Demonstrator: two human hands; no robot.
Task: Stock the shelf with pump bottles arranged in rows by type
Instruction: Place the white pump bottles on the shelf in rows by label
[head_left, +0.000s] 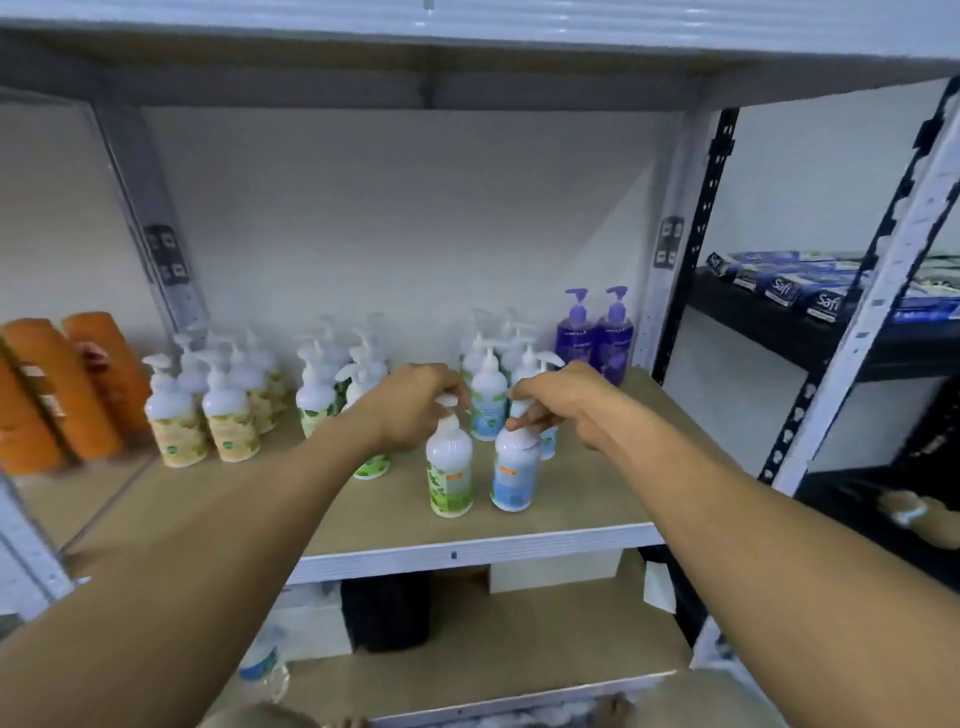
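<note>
Left hand: fingers curled over the pump head of the green bottle, grasping it from above
Right hand: thumb and fingers pinch the blue bottle at its pump neck
Place: both stand on the shelf near its front edge; the blue bottle is just beside the green one, at its 3 o'clock
Axis: both upright, long axis vertical, pumps at 12 o'clock; nozzle direction is hidden under the fingers
Shelf holds: yellow row at 9 o'clock; green row next; blue row behind the hands; purple bottles at 1 o'clock
Bottle fill: white bodies opaque, so cannot tell
Around: orange packs at far 9 o'clock; blue boxes on a black rack at 2 o'clock; lower shelf holds a black box and a water bottle
</note>
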